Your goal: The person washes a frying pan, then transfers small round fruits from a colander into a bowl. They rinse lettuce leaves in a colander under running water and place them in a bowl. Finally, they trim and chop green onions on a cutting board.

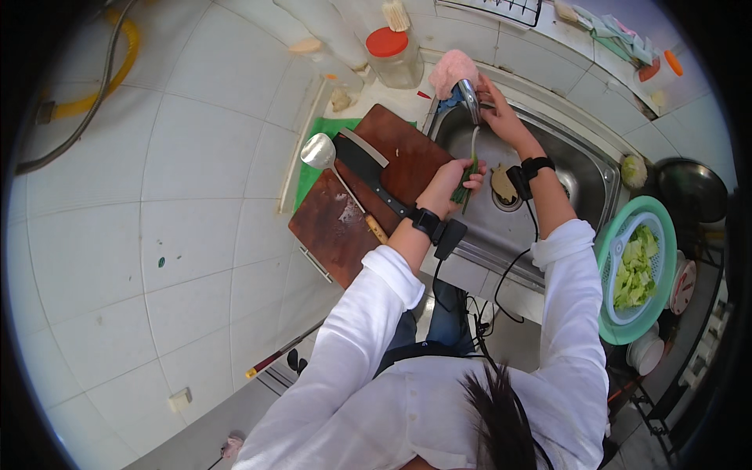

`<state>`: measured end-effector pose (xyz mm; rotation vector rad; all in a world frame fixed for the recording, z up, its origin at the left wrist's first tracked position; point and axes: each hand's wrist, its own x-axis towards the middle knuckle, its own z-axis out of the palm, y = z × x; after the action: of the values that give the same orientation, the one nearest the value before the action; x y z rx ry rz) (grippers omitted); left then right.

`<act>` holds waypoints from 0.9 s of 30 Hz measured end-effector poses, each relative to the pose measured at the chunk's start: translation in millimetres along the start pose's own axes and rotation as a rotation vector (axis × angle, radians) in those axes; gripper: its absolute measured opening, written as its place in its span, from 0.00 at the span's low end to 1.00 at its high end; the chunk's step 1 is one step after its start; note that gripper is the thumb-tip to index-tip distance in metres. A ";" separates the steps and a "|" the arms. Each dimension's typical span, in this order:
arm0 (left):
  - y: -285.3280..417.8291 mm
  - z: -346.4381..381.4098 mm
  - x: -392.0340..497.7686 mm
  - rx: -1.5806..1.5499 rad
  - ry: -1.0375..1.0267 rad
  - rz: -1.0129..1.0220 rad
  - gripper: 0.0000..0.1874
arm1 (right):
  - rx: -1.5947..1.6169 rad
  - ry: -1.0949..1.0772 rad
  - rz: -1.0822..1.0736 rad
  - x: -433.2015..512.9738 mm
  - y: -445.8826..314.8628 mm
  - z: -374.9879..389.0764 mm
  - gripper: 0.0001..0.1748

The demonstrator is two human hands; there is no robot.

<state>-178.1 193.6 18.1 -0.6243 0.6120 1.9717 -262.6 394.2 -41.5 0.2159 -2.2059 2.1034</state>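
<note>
My left hand (pixel 461 181) is closed around a green onion (pixel 473 154) at the left side of the stainless steel sink (pixel 517 238). The onion's white end points up beneath the spout of a chrome faucet (pixel 469 101). At the faucet's right side is my right hand (pixel 495 106), fingers slightly curled and touching or close to it; the fingertips are partly hidden. A pink cloth (pixel 455 70) covers the faucet's top. Left of the sink, a cleaver (pixel 367 167) and a metal ladle with a wooden handle (pixel 346 187) lie on a brown cutting board (pixel 411 147).
A green basin (pixel 602 317) with a colander of leafy greens (pixel 637 267) stands right of the sink, near a dark wok (pixel 693 188) and bowls (pixel 646 352). A red-lidded jar (pixel 393 61) stands behind the board. Cables hang from both wrists.
</note>
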 end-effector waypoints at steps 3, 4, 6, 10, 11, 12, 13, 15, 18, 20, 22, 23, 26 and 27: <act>8.8 -0.9 25.6 0.007 -0.013 0.033 0.13 | 0.099 -0.217 -0.010 7.5 1.5 -16.2 0.38; 10.7 -0.6 32.5 -0.001 -0.007 0.046 0.13 | 0.067 -0.218 0.024 7.6 1.2 -20.5 0.34; 17.0 1.2 46.4 -0.038 -0.008 0.058 0.13 | -0.008 -0.226 0.027 -1.8 2.1 -25.0 0.31; 20.8 6.6 70.2 0.098 0.040 0.154 0.13 | -0.159 0.341 0.302 -42.4 12.4 2.8 0.22; 19.0 7.4 74.2 0.184 0.080 0.186 0.13 | 0.094 0.181 0.404 -47.4 14.2 3.7 0.21; 15.5 8.2 77.1 0.267 0.136 0.204 0.13 | 0.356 0.017 0.584 -54.0 15.8 7.9 0.21; 10.8 8.0 78.1 0.331 0.119 0.187 0.13 | 0.623 -0.150 0.763 -55.8 16.7 9.7 0.21; 0.6 6.9 77.0 0.454 0.132 0.138 0.15 | 0.512 -0.118 0.699 -48.3 17.1 15.6 0.19; -21.5 2.1 72.3 0.534 0.145 0.146 0.17 | 0.448 -0.218 0.836 -28.5 13.8 13.1 0.18; -25.4 -4.2 71.5 0.534 0.176 0.135 0.17 | 0.519 -0.158 0.782 -24.8 13.4 12.7 0.18; -28.7 -6.4 79.7 0.422 0.229 0.348 0.15 | 0.593 -0.141 0.749 -28.0 17.8 12.1 0.15; -27.6 -6.6 86.0 0.370 0.275 0.459 0.14 | 0.463 -0.112 0.685 -30.9 22.2 12.9 0.14; -15.0 -10.9 100.3 0.186 0.207 0.435 0.12 | 0.015 -0.135 0.418 -40.8 39.3 9.9 0.15; -12.4 -7.9 109.5 0.370 0.244 0.515 0.12 | -0.150 -0.160 0.349 -45.3 44.8 10.4 0.15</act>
<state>-212.0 263.3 -60.7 -0.5100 1.3631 2.1763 -224.7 387.7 -93.3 -0.0147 -2.6501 2.1313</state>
